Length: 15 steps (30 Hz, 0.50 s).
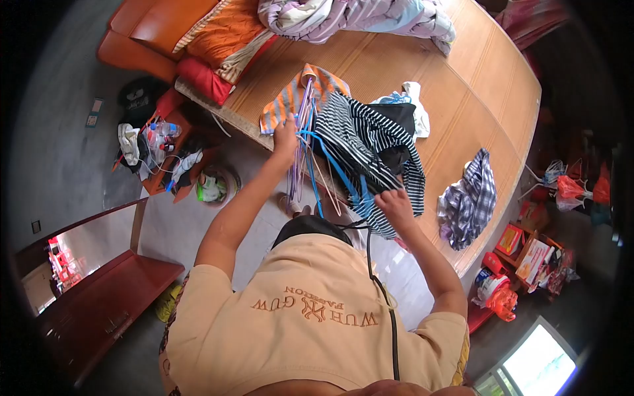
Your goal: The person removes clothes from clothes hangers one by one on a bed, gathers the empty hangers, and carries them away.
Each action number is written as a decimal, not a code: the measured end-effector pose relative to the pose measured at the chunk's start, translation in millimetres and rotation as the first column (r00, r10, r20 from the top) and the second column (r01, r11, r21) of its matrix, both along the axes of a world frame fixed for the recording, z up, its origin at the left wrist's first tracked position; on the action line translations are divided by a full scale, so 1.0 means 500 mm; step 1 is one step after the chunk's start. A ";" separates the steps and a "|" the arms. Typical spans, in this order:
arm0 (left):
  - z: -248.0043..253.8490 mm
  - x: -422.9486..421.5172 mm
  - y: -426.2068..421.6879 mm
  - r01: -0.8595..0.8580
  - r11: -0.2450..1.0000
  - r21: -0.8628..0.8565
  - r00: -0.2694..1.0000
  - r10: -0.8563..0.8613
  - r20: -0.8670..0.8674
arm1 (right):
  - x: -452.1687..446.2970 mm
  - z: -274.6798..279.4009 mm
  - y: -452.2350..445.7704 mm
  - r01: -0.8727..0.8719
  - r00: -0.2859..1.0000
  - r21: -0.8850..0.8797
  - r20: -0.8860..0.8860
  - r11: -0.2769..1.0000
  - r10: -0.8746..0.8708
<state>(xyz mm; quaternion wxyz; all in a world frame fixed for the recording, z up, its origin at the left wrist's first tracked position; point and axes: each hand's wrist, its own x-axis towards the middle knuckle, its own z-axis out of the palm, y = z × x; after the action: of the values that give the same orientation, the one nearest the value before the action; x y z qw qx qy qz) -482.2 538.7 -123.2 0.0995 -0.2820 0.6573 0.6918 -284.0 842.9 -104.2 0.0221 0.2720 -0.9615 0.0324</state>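
Observation:
My left hand (285, 138) is closed round a bunch of thin hangers (303, 125), purple, white and blue, which hang over the bed's near edge. A black-and-white striped garment (370, 145) spreads from beside the hangers towards the right, partly over the edge. At its lower right my right hand (395, 203) pinches the striped cloth. A blue hanger (337, 165) runs across the garment's left part. Behind the hangers lies an orange-and-grey striped cloth (284, 104). White and black clothes (417, 109) lie beyond the striped garment.
On the bed mat (489, 112) are a checked garment (469, 201) at the right and a rolled quilt (370, 20) at the back. Orange and red cushions (221, 53) sit at the back left. A waste bin (214, 188) stands on the floor at the left, with a cluttered stool (165, 148) near it.

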 end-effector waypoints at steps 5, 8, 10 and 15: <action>0.059 -0.038 -0.047 0.302 0.946 0.119 0.953 -0.302 -0.015 | -0.066 -0.017 0.052 0.186 0.979 0.111 -0.109 0.976 -0.174; 0.080 -0.060 -0.049 0.423 0.904 0.064 0.905 -0.418 -0.080 | -0.124 -0.026 0.069 0.298 0.941 0.009 -0.173 0.955 -0.292; 0.120 -0.064 -0.038 0.506 0.863 -0.004 0.854 -0.501 -0.140 | -0.168 -0.029 0.077 0.371 0.918 0.066 -0.179 0.926 -0.355; 0.162 -0.061 -0.024 0.650 0.738 -0.182 0.728 -0.673 -0.132 | -0.248 -0.048 0.081 0.503 0.854 0.131 -0.225 0.854 -0.469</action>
<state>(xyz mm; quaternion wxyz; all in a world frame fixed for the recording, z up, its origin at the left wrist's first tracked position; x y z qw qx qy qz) -512.5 526.6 -42.3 0.2593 0.0324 0.7621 0.5924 -408.2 883.4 -128.2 0.0933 0.0220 -0.9914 -0.0893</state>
